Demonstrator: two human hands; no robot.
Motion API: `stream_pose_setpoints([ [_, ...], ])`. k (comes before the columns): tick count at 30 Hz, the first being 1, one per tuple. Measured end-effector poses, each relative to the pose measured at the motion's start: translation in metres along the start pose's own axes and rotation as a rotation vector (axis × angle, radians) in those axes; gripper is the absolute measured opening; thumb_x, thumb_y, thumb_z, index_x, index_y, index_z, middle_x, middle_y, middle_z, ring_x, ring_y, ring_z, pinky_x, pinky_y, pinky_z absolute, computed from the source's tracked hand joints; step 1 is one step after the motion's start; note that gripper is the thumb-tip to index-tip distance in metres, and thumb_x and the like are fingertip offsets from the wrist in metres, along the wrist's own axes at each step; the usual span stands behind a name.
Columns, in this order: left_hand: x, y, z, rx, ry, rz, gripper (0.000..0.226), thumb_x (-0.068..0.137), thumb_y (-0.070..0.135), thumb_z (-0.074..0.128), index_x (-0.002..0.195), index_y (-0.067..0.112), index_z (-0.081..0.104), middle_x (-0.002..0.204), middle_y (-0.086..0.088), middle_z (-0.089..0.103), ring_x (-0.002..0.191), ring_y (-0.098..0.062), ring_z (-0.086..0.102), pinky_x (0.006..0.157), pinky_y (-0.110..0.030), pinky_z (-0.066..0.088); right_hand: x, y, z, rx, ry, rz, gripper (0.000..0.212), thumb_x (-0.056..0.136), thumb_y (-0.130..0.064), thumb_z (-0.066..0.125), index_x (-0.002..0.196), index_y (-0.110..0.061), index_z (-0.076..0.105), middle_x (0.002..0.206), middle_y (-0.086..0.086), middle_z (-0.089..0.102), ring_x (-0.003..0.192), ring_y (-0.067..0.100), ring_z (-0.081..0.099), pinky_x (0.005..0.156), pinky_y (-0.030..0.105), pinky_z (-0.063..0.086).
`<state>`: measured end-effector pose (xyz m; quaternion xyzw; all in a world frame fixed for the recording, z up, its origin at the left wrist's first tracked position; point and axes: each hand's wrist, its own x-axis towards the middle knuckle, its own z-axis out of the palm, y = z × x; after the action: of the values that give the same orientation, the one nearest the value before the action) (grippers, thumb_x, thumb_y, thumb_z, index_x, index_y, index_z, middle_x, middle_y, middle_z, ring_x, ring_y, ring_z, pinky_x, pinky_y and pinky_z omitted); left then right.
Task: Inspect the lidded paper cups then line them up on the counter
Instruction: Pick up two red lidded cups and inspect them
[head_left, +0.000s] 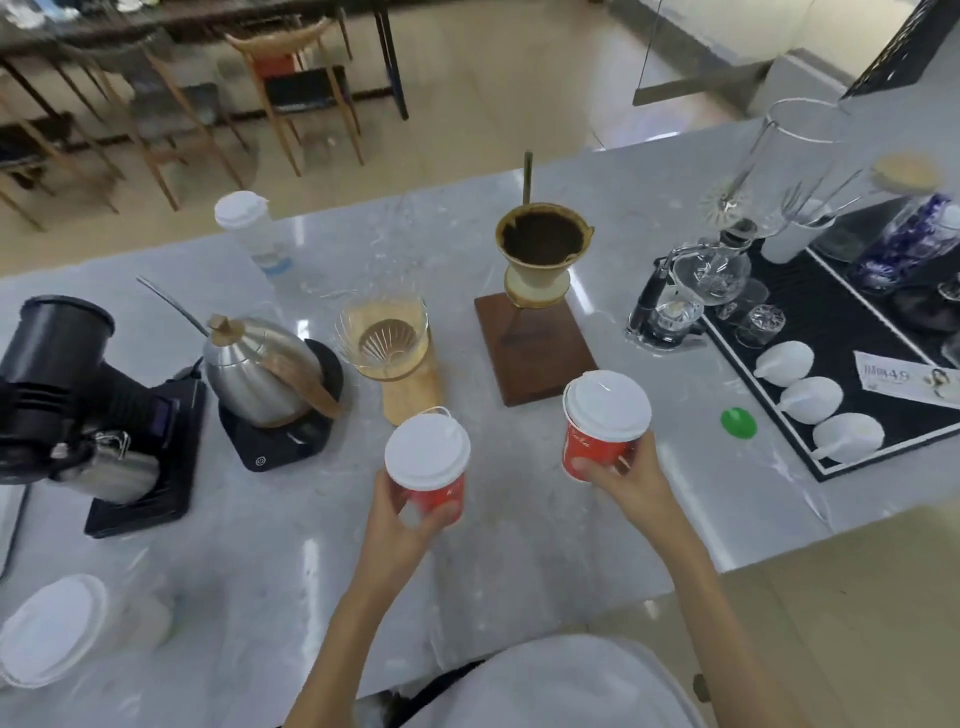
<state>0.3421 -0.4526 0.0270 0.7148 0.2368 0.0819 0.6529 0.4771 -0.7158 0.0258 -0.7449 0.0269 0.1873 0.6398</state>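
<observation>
Two red paper cups with white lids are held above the grey counter (291, 561). My left hand (400, 525) grips the left cup (428, 462) around its lower body. My right hand (631, 480) grips the right cup (602, 423) from below and behind; this cup tilts slightly left. The cups are about a hand's width apart. A third white-lidded cup (249, 223) stands at the counter's far side, and another white lid (49, 629) shows at the near left edge.
Behind the cups stand a glass dripper on a wooden block (387, 345), a pour-over stand with grounds (540, 249), a steel kettle on a scale (265, 364) and a black grinder (57, 364). A green disc (737, 423) and a black mat with white dishes (810, 395) lie right.
</observation>
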Motion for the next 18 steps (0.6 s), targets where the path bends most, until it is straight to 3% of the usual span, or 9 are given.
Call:
stream_pose_setpoints([
  [2, -0.004, 0.029, -0.008, -0.059, 0.032, 0.042, 0.095, 0.056, 0.059, 0.089, 0.137, 0.046, 0.042, 0.136, 0.016, 0.059, 0.123, -0.011, 0.059, 0.095, -0.027, 0.054, -0.007, -0.036, -0.001, 0.021, -0.059, -0.052, 0.076, 0.07, -0.039, 0.084, 0.13, -0.047, 0.038, 0.134, -0.015, 0.054, 0.11, -0.007, 0.06, 0.089, 0.02, 0.048],
  [4, 0.0, 0.067, -0.013, -0.129, 0.047, 0.13, 0.09, 0.06, 0.065, 0.085, 0.138, 0.044, 0.045, 0.134, 0.016, 0.062, 0.121, -0.007, 0.061, 0.091, -0.024, 0.057, -0.011, -0.075, 0.001, 0.091, -0.109, -0.129, 0.072, 0.07, -0.05, 0.08, 0.133, -0.047, 0.043, 0.128, -0.02, 0.062, 0.111, -0.004, 0.063, 0.091, 0.025, 0.05],
  [7, 0.019, 0.13, -0.012, -0.272, 0.048, 0.265, 0.086, 0.068, 0.062, 0.081, 0.141, 0.031, 0.047, 0.135, 0.004, 0.064, 0.124, -0.018, 0.062, 0.095, -0.033, 0.055, -0.012, -0.143, 0.012, 0.197, -0.179, -0.275, 0.057, 0.077, -0.046, 0.075, 0.129, -0.045, 0.051, 0.124, -0.019, 0.068, 0.115, 0.004, 0.065, 0.097, 0.032, 0.051],
  [10, 0.04, 0.203, -0.012, -0.435, 0.023, 0.346, 0.088, 0.068, 0.057, 0.085, 0.138, 0.017, 0.049, 0.128, -0.005, 0.068, 0.121, -0.03, 0.063, 0.094, -0.044, 0.053, -0.008, -0.212, 0.023, 0.281, -0.241, -0.411, 0.059, 0.076, -0.052, 0.075, 0.131, -0.038, 0.056, 0.128, -0.01, 0.069, 0.119, 0.014, 0.065, 0.097, 0.038, 0.05],
  [15, 0.058, 0.305, -0.023, -0.524, 0.004, 0.522, 0.082, 0.07, 0.052, 0.084, 0.139, 0.025, 0.049, 0.131, -0.01, 0.065, 0.12, -0.034, 0.063, 0.095, -0.055, 0.054, -0.001, -0.302, 0.037, 0.374, -0.301, -0.547, 0.074, 0.074, -0.064, 0.071, 0.138, -0.034, 0.049, 0.128, -0.004, 0.069, 0.116, 0.02, 0.068, 0.093, 0.044, 0.057],
  [18, 0.062, 0.333, -0.027, -0.579, 0.012, 0.595, 0.065, 0.083, 0.045, 0.073, 0.141, 0.025, 0.049, 0.126, -0.008, 0.067, 0.115, -0.028, 0.066, 0.094, -0.051, 0.056, 0.003, -0.322, 0.045, 0.408, -0.322, -0.588, 0.067, 0.081, -0.058, 0.065, 0.142, -0.04, 0.043, 0.126, -0.008, 0.069, 0.114, 0.019, 0.068, 0.085, 0.045, 0.059],
])
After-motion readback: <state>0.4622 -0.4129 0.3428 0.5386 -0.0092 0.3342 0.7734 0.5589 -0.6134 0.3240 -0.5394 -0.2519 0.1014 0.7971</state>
